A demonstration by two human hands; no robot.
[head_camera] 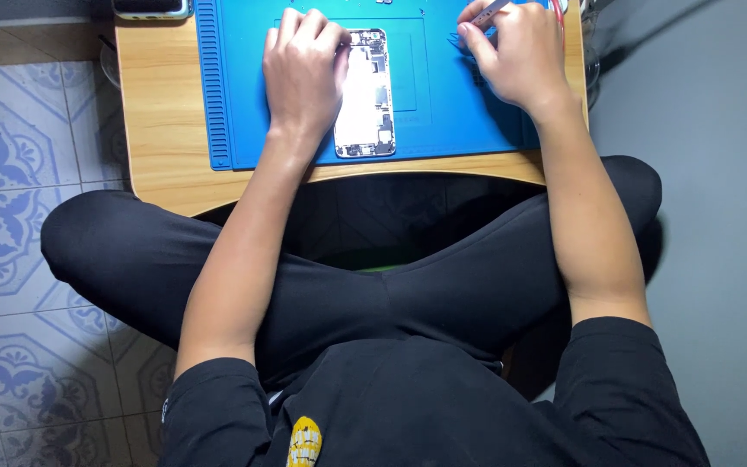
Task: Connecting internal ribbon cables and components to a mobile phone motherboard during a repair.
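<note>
Opened phone on a blue work mat, steadied by the left hand while the right hand grips a thin tool.

The left hand (304,73) lies palm-down with fingers curled loosely over the left edge of the opened phone (367,95), a flat rounded rectangle whose exposed interior shows pale metal shielding and small dark components. The phone rests near the middle of the blue mat (235,130), a matte rubbery sheet with a ribbed strip along its left side. The mat covers a small bench (162,164) of light wood-grain laminate with rounded corners. The right hand (516,56), well apart from the phone at the mat's right, is closed with fingertips pinching a slender grey tool (488,10). A dark device (150,9) sits at the bench's far left corner.
</note>
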